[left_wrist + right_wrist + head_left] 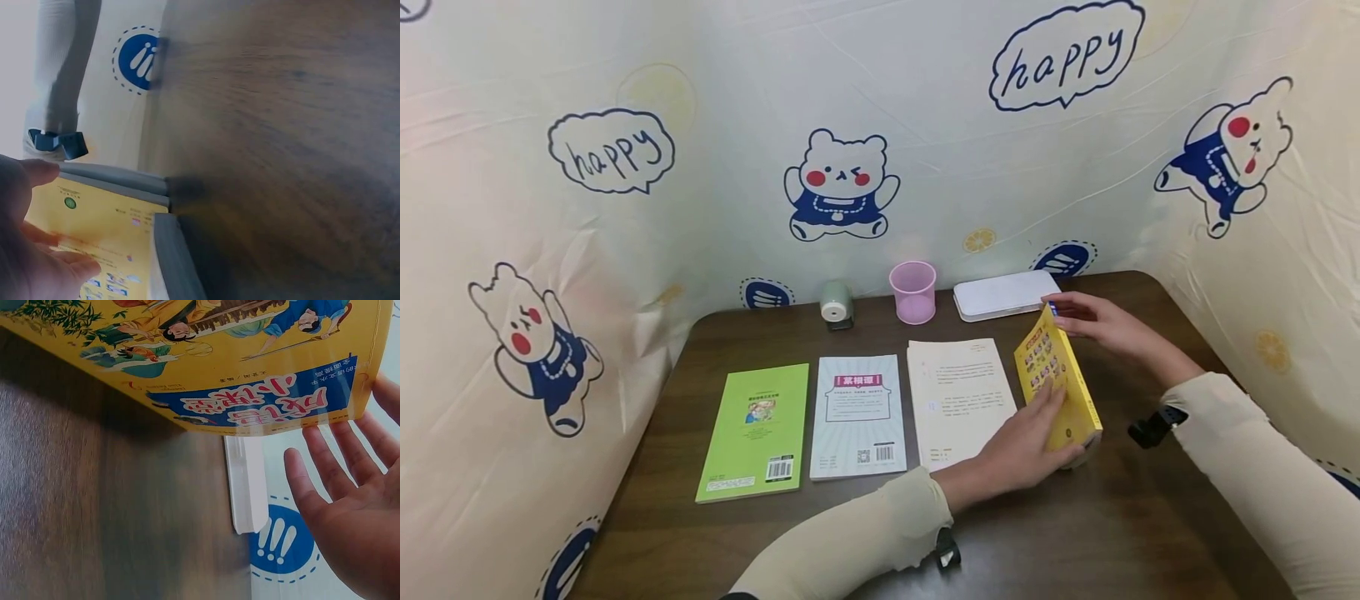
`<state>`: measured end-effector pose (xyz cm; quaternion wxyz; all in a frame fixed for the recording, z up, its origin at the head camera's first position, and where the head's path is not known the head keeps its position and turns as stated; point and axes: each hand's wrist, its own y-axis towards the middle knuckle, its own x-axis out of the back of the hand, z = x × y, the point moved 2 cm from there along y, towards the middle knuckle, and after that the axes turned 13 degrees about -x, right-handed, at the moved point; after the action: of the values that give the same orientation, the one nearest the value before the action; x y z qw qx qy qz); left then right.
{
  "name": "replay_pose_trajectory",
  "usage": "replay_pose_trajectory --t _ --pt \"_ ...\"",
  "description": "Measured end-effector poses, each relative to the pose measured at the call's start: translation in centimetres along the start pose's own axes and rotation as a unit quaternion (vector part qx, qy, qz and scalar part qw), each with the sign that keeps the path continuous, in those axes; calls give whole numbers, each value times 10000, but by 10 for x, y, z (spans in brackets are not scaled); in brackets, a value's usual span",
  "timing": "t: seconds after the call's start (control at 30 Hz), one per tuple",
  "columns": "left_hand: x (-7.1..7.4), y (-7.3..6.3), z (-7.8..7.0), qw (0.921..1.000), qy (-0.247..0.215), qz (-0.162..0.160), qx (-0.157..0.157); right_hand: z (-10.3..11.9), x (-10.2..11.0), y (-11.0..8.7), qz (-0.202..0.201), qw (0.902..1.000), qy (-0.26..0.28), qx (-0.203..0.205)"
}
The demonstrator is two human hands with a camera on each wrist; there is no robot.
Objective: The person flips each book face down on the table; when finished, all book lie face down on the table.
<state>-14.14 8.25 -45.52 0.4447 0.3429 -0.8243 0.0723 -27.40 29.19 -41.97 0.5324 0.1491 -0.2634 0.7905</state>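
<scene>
Both hands are on a yellow book (1056, 379), held on edge at the right of the row. My left hand (1022, 437) grips its near lower part, fingers spread over the printed back cover and the thumb at the edge. At the far upper corner, my right hand (1093, 321) pinches the book's edge. The right wrist view shows the front cover (250, 375) with drawn figures and a blue title band, the right hand (356, 487) at its edge. Whether the book touches the table is unclear. Beside it lies a cream paper booklet (958, 400), partly behind the left hand.
Further left lie a light blue book (857, 417) and a green book (756, 433). Along the back of the brown table (647, 517) stand a small green device (835, 302), a pink cup (913, 293) and a flat white case (1006, 295). A patterned curtain hangs behind.
</scene>
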Motion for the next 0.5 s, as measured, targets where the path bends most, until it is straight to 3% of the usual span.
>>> replay_pose_trajectory --t 0.5 --pt "-17 5 9 9939 909 621 47 -12 11 -6 -40 9998 -36 -170"
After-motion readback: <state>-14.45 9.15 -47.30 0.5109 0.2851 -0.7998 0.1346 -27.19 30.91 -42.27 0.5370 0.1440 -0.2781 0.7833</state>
